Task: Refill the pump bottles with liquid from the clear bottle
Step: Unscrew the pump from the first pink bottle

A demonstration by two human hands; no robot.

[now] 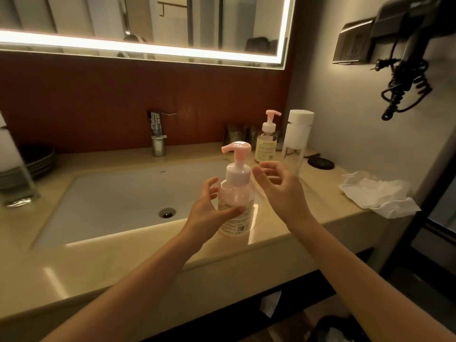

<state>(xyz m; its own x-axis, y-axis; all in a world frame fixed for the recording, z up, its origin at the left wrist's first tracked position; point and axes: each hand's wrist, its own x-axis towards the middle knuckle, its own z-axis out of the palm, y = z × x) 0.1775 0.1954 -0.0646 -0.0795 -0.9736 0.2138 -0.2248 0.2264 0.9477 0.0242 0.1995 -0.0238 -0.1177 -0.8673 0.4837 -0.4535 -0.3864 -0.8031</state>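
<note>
left arm: bare, comes in from the lower left, forearm angled up and to the right.
left hand: wraps the pump bottle from its left side; thumb lies across the front, fingers curl toward the far side.
right arm: bare, comes in from the lower right, forearm angled up and to the left.
right hand: raised just right of the bottle's top, holds nothing; fingers loosely curled and spread, tips pointing left.
</note>
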